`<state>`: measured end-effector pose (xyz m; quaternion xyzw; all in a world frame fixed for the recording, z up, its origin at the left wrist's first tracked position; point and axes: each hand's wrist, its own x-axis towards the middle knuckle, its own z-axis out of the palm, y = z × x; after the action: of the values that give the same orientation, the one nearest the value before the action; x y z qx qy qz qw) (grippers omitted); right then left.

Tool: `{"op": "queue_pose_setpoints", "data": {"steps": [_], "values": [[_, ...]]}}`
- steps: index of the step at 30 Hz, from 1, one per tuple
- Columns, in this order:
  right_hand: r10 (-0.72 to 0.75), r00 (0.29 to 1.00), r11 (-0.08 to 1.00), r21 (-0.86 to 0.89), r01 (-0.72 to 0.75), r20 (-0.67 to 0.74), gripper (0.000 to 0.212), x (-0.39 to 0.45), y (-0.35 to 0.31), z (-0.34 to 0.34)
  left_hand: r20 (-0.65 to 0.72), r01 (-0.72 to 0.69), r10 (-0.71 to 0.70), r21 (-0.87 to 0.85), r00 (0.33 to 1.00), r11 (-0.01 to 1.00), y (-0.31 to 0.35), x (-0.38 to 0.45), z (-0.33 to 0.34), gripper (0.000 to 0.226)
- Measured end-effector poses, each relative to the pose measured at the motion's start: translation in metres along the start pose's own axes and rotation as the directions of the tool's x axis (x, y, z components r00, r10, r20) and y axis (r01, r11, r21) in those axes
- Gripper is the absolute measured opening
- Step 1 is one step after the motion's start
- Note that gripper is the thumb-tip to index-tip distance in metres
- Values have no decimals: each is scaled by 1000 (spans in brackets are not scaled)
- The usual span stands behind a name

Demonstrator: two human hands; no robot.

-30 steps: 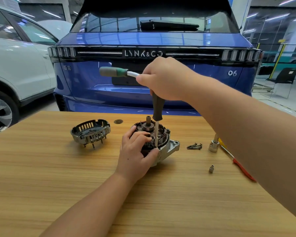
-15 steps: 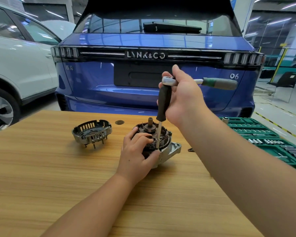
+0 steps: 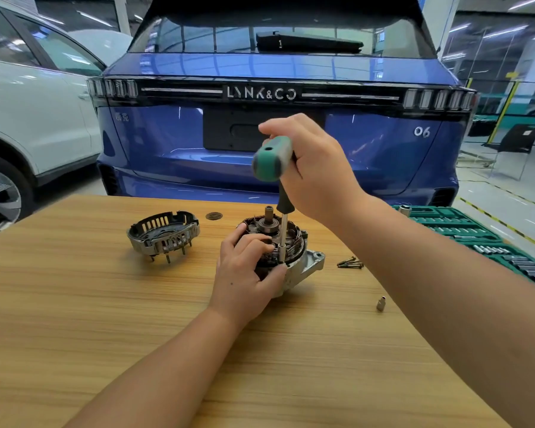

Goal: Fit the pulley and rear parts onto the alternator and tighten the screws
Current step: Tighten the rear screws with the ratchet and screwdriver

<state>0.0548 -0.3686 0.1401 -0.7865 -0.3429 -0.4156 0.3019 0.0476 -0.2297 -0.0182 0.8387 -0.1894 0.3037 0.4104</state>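
Behind the light wooden surface point(image 3: 74, 304) stands a glossy blue car point(image 3: 278, 125) with its tailgate raised, and a white car point(image 3: 28, 112) is parked to the left on a pale workshop floor.

Reaching in from the lower right, the right hand point(image 3: 315, 168) is raised above the work with its fingers point(image 3: 278, 126) curled round the head of a green-and-grey-handled ratchet tool point(image 3: 272, 162); the handle points toward the camera, and the black-sleeved metal shaft drops straight down from the hand to the rim of the open round alternator body of dark windings and silver cast metal point(image 3: 291, 254). The left hand point(image 3: 244, 273) comes up from the lower middle and grips that alternator on its near left side, fingers bent over the windings, thumb pressed by the tip of the shaft (the screw itself is hidden there). The alternator sits on the surface directly under the right hand.

Well to the left of the left hand lies a slotted silver-and-black rear cover point(image 3: 162, 233), studs down. Just right of the alternator lies a small bundle of dark screws point(image 3: 351, 262), and nearer the camera a small silver socket point(image 3: 380, 303) stands alone. Beyond the right forearm, a green socket tray point(image 3: 464, 230) lies at the far right edge.
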Motion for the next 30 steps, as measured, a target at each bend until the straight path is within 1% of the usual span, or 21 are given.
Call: {"op": "queue_pose_setpoints", "data": {"steps": [2, 3, 4, 9, 13, 14, 15, 17, 19, 20, 21, 22, 23, 24, 25, 26, 27, 28, 30], "values": [[-38, 993, 998, -40, 43, 116, 55, -1, 1, -3, -4, -3, 3, 0, 1000, 1000, 0, 0, 1, 25], [-54, 984, 996, -58, 65, 168, 62, -2, 2, -5, -3, -4, 4, 2, 1000, 1000, -1, 0, 1, 23], [-65, 977, 994, -71, 81, 204, 65, -1, 3, -7, -2, -5, 5, 4, 1000, 1000, -1, 0, 1, 23], [-74, 965, 985, -132, 110, 250, 55, 9, 10, -15, -3, -4, 5, 18, 1000, 1000, -1, 0, 1, 24], [-48, 950, 975, -194, 112, 309, 37, 23, 3, -20, 1, -6, 6, 14, 1000, 1000, -2, 0, 2, 24], [-15, 942, 972, -216, 92, 335, 34, 28, 0, -20, 1, -4, 4, 11, 1000, 1000, -2, 0, 2, 26], [45, 930, 971, -234, 45, 366, 33, 34, -4, -21, 0, -3, 3, 10, 1000, 1000, -2, 0, 2, 28], [210, 882, 958, -267, -100, 421, 36, 47, -11, -21, 0, -4, 4, 14, 1000, 1000, -1, 0, 2, 31], [391, 809, 914, -291, -284, 438, 33, 58, -16, -20, 2, -5, 5, 17, 1000, 1000, -2, 0, 3, 31], [474, 767, 880, -263, -395, 434, 29, 62, -18, -19, 4, -1, 1, 16, 1000, 1000, -2, 0, 3, 31], [548, 719, 833, -199, -517, 427, 25, 64, -19, -18, 7, 4, -4, 17, 1000, 1000, -2, 0, 3, 32], [622, 657, 755, -102, -648, 426, 22, 65, -19, -17, 8, 8, -8, 18, 1000, 1000, -2, 0, 3, 33], [692, 577, 635, 14, -772, 434, 20, 65, -19, -17, 9, 11, -11, 18, 1000, 1000, -3, 0, 3, 33], [736, 494, 493, 133, -860, 463, 18, 64, -19, -19, 10, 12, -12, 17, 1000, 1000, -2, 0, 3, 34], [741, 426, 357, 233, -905, 519, 16, 62, -18, -21, 13, 13, -13, 15, 1000, 1000, -2, 0, 3, 34], [717, 379, 232, 312, -921, 585, 14, 59, -18, -23, 14, 14, -14, 13, 1000, 1000, -2, 0, 2, 34], [685, 350, 116, 379, -918, 639, 12, 55, -17, -24, 14, 14, -14, 11, 1000, 1000, -1, 0, 2, 34], [659, 340, 21, 435, -900, 671, 11, 52, -15, -24, 15, 15, -15, 11, 1000, 1000, -1, 0, 2, 34], [647, 342, -108, 526, -844, 682, 12, 46, -11, -19, 16, 17, -17, 13, 1000, 1000, -1, 0, 1, 34]]}}
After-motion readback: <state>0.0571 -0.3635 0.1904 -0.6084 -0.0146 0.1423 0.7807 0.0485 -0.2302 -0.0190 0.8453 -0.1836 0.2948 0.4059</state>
